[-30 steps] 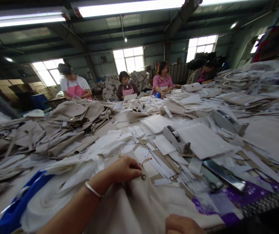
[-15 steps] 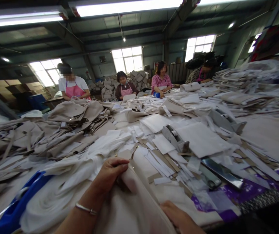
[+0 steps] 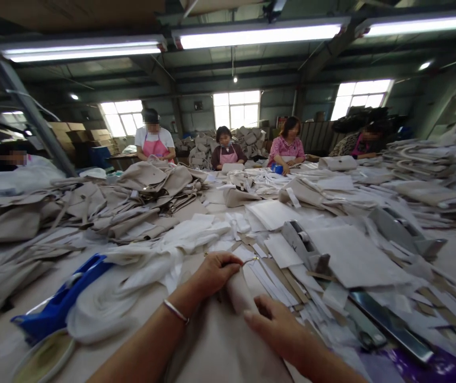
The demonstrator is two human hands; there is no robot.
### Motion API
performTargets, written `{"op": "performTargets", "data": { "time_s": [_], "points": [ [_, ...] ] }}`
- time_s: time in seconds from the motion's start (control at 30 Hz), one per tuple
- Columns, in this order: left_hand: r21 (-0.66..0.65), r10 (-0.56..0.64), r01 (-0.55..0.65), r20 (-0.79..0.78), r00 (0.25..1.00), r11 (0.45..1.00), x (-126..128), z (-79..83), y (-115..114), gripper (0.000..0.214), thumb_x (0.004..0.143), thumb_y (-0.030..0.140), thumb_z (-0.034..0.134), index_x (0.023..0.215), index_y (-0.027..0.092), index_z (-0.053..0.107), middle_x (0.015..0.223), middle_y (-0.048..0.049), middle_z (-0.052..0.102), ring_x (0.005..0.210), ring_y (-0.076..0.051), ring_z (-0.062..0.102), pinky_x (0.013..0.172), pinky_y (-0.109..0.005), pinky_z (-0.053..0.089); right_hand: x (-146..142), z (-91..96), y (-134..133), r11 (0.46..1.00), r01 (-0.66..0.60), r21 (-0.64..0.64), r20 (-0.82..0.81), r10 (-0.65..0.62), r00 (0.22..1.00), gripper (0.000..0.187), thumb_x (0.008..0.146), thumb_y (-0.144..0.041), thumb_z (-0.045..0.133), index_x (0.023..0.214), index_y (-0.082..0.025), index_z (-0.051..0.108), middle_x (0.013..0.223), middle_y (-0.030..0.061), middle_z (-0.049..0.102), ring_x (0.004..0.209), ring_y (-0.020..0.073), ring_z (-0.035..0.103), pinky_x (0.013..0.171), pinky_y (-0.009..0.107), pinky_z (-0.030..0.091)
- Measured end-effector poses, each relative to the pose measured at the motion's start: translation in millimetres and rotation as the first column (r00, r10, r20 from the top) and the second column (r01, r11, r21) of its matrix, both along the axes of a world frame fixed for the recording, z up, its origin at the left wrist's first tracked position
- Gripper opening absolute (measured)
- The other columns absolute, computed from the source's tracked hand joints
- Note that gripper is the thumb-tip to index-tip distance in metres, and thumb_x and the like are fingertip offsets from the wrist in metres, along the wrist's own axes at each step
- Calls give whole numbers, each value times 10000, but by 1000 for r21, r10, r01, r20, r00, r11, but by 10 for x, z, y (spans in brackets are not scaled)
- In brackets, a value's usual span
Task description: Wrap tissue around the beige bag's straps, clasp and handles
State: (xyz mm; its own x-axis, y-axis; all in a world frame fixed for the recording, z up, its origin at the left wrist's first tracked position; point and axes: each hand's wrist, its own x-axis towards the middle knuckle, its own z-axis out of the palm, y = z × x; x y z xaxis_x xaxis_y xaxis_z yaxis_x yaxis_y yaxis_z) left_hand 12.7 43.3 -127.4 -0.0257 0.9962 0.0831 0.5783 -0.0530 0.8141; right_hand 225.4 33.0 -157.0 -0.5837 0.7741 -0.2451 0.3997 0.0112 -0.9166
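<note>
Nearer our left hand (image 3: 214, 275) than before, our right hand (image 3: 279, 325) now sits at the beige piece (image 3: 222, 348) before us. Left fingers (image 3: 231, 260) pinch its top edge; right fingers (image 3: 267, 305) curl, slightly parted, grip unclear. Blue dispenser (image 3: 62, 298) lies left.

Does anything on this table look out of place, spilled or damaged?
Nothing looks clearly spilled or damaged. What stands out is the loose strips between the right hand and the nearer gray dispenser: they overlap at uneven angles rather than lying stacked.
</note>
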Motion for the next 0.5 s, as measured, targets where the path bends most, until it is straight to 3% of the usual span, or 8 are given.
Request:
{"op": "performTargets", "data": {
  "time_s": [0.1,0.2,0.3,0.4,0.5],
  "points": [
    [64,116,-111,-81,990,992,-87,52,-254,423,828,351,627,1203,164,682,1199,-108,703,1117,-269,622,1029,-398,458,-162,-57,49,966,-42,-255,-203,-11,979,301,747,-396,605,892,-139,665,764,41,692,730,221,644,651,307,476],
    [139,323,-295,-269,907,945,-197,64,-721,594,781,417,679,1290,125,592,1295,-178,596,1247,-339,501,1115,-498,352,-154,-226,50,902,-92,-422,-354,-70,933,424,713,-476,692,974,-141,679,807,66,738,745,253,695,676,339,521],
    [47,443,-461,-377,814,886,-259,18,-1203,547,796,474,639,1212,122,590,1174,-166,613,1128,-324,557,1025,-481,430,-134,-408,33,872,-48,-486,-378,-160,912,515,654,-533,768,984,-145,688,804,80,758,728,278,715,673,370,540],
    [-127,502,-553,-290,815,824,-276,-30,-1524,436,806,498,607,1076,156,588,1037,-115,638,934,-262,610,856,-395,499,-176,-574,-9,862,-7,-507,-396,-226,890,528,634,-552,795,971,-159,692,759,72,762,719,292,726,666,385,554],
    [-221,542,-583,-221,811,782,-274,-45,-1704,381,801,484,593,1015,170,579,964,-78,650,840,-224,618,780,-350,495,-187,-716,-29,881,6,-472,-391,-215,895,562,657,-613,764,997,-176,672,764,68,766,726,299,731,638,378,556]
  ]
}}
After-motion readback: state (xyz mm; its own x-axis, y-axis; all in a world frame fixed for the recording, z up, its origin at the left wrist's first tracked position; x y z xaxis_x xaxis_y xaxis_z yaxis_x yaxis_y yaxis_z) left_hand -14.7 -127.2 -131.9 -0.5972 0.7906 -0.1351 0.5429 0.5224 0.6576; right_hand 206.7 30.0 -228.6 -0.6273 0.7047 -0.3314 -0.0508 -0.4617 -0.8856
